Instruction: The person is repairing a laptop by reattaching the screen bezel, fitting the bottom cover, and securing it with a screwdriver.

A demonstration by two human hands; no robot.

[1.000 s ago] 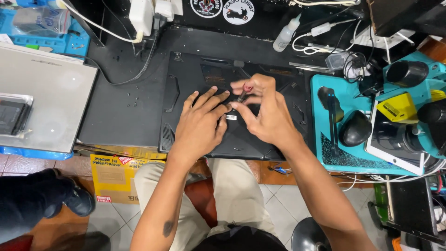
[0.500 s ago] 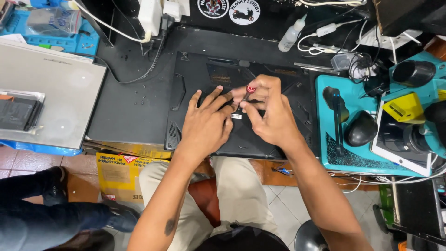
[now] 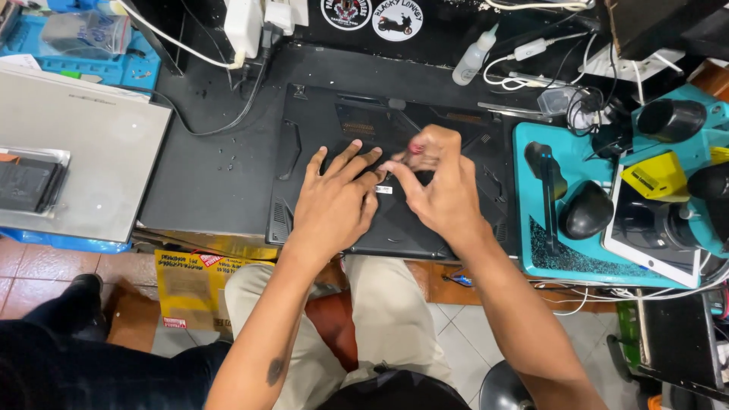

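Change: my right hand (image 3: pixel 440 186) has lifted slightly, pinching a red-tipped tool (image 3: pixel 416 149).
Left hand (image 3: pixel 338 197): fingers spread flat on the black laptop base (image 3: pixel 319 129).
Teal tray (image 3: pixel 531 262): black tools.
Hidden: tool's tip.

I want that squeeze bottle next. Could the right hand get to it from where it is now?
Probably yes. The bottle lies at the mat's far edge, just beyond the laptop; nothing stands between it and the right hand. But that hand pinches a small red-tipped tool.
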